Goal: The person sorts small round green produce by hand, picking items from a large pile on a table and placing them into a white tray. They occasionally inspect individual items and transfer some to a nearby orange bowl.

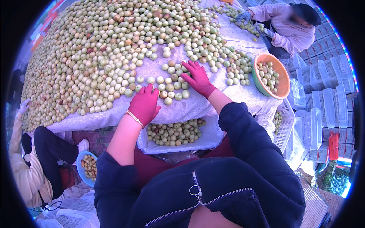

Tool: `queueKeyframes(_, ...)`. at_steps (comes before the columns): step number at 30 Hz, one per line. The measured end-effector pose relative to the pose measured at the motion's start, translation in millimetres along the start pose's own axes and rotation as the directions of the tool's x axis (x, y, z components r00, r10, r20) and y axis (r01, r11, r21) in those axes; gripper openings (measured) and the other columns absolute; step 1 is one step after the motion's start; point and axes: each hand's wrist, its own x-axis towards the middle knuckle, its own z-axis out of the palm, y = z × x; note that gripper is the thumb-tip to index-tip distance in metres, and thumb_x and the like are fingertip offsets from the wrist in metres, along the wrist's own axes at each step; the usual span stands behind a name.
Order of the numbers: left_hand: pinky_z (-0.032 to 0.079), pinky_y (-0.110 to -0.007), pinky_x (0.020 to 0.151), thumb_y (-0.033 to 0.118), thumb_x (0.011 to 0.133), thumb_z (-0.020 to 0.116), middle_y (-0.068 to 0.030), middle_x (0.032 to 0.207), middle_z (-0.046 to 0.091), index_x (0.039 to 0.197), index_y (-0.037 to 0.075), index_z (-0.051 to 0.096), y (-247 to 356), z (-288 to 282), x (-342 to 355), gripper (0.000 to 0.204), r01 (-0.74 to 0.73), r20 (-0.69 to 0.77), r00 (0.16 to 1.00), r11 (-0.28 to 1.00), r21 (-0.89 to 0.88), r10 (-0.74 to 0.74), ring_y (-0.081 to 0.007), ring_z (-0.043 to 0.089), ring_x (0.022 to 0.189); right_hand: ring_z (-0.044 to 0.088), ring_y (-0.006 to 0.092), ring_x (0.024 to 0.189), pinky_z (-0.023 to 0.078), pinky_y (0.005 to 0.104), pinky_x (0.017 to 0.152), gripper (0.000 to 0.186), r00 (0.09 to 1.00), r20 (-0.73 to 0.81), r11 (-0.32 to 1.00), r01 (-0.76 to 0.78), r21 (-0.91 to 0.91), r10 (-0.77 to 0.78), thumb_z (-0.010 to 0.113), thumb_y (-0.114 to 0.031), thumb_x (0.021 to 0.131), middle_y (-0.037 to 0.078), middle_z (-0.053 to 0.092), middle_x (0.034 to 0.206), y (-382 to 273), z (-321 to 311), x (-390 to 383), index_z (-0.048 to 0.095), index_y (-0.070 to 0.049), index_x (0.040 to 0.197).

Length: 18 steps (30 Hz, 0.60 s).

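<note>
Left hand (143, 105), right hand (199, 79): fingers spread beside round fruit (169, 87); long axis unclear.

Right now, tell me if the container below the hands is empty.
Partly filled: greenish fruit lies inside, bare liner beside it.

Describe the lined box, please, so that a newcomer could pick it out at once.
Start at the pale cloth, heaped with round greenish fruit, and find its near edge, below and right of the gloved left hand. There, by the wearer's lap, sits an open box of similar fruit. Unlike the round blue basin and orange basin, it is lined with pale plastic sheeting.
</note>
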Motion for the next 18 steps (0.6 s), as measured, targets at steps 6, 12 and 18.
queueKeyframes(6, 0.054, -0.045, 0.093, 0.028, 0.079, 0.078, -0.0198, 0.140, 0.048, 0.141, 0.005, 0.041, -5, -1, -5, 0.076, 0.043, 0.203, 0.978, 0.999, -0.017, -0.039, -0.0373, 0.057, 0.120, 0.033, 0.0417, 0.144, 0.020, 0.0558, 0.119, 0.065, 0.884, 0.238, 0.911, 0.413, 0.003, -0.402, 0.059, -0.047, 0.095, 0.021, 0.038, 0.154, -61, 31, -26, 0.046, -0.010, 0.147)
queueKeyframes(12, 0.055, -0.044, 0.089, 0.020, 0.080, 0.076, -0.0151, 0.133, 0.052, 0.137, 0.005, 0.045, -10, -7, -8, 0.067, -0.013, 0.244, 0.969, 0.993, -0.118, 0.042, -0.0334, 0.060, 0.113, 0.045, 0.0371, 0.136, 0.038, 0.0469, 0.112, 0.052, 0.856, 0.099, 0.840, 0.466, 0.278, -0.507, 0.066, -0.026, 0.094, 0.020, 0.046, 0.148, -75, 25, 45, 0.052, -0.012, 0.142)
queueKeyframes(18, 0.055, -0.044, 0.089, 0.018, 0.078, 0.077, -0.0160, 0.134, 0.051, 0.138, 0.006, 0.045, -3, -8, -7, 0.069, -0.030, 0.238, 0.970, 0.994, -0.106, 0.054, -0.0333, 0.060, 0.114, 0.043, 0.0385, 0.136, 0.034, 0.0563, 0.109, 0.055, 0.833, 0.092, 0.827, 0.552, -0.101, -0.545, 0.062, -0.049, 0.090, 0.016, 0.047, 0.148, -131, 100, 135, 0.056, -0.024, 0.138)
